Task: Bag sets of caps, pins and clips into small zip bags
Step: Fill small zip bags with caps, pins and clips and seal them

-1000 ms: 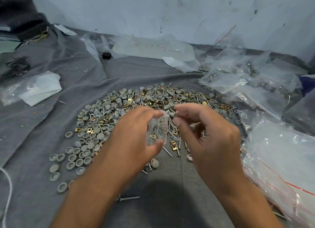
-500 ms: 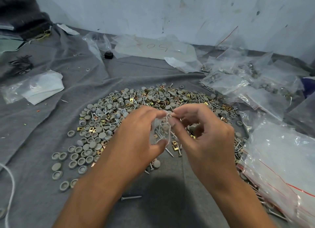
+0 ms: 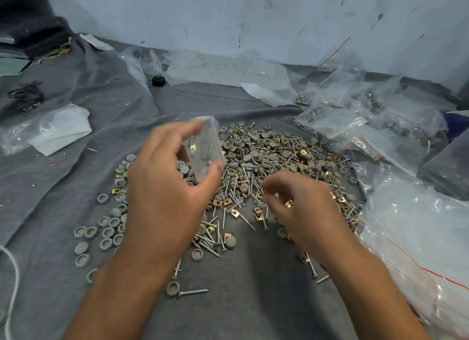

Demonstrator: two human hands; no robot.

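- Plainly, the small zip bag (image 3: 204, 149) is a thin, limp film pouch with a few parts already inside; I judge it light, slippery and apt to sag or spill if its mouth tips, so it is best pinched at the edges near the top strip.
- It sits above the far-left part of the heap, held up off the grey cloth (image 3: 253, 301) by the left hand (image 3: 167, 200), forefinger on the top corner and thumb on the lower edge.
- The right hand (image 3: 302, 207) hovers low over the pins (image 3: 233, 195) and clips (image 3: 257, 211), fingers curled toward each other; it is blurred, and I cannot tell whether it pinches a part.
- The loose parts should be hard and small: the caps (image 3: 109, 231) likely roll, the pins are thin and pointed and could pierce the film, and the clips are probably easiest taken by a flat side.
- Half a second ago both hands met at the bag's mouth over the near middle of the heap; now they have parted, the left carrying the bag up and to the left, the right dropping to the pile.
- Filled bags (image 3: 355, 116) lie at the far right.
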